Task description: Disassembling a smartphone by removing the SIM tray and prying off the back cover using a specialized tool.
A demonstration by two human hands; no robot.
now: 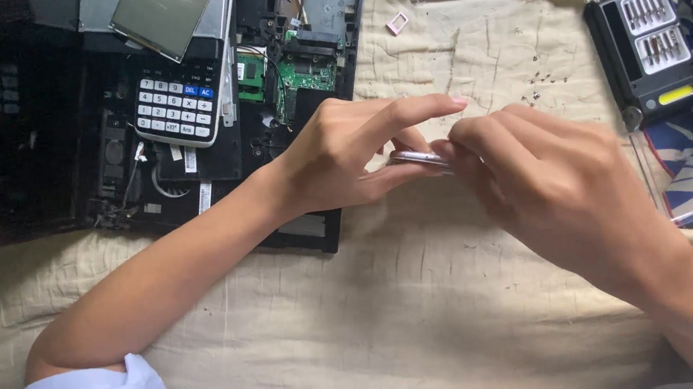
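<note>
A thin, flat, silvery metal-edged device (417, 159) is held edge-on above the beige quilted cloth (428, 298), between the two hands. The left hand (342, 156) is closed about its left end, thumb beneath and index finger stretched straight out over it. The right hand (550, 184) is curled over the right end, fingertips pinched on the edge; what kind of device it is cannot be made out, since most of it is covered. Behind the left hand, an opened black laptop chassis (210, 140) with a green circuit board (303, 78) is laid on the cloth, and a white-keyed calculator (175, 105) is rested on it. A black screwdriver-bit case (648, 51) is set well apart at the right, with small loose screws (547, 80) scattered near it.
</note>
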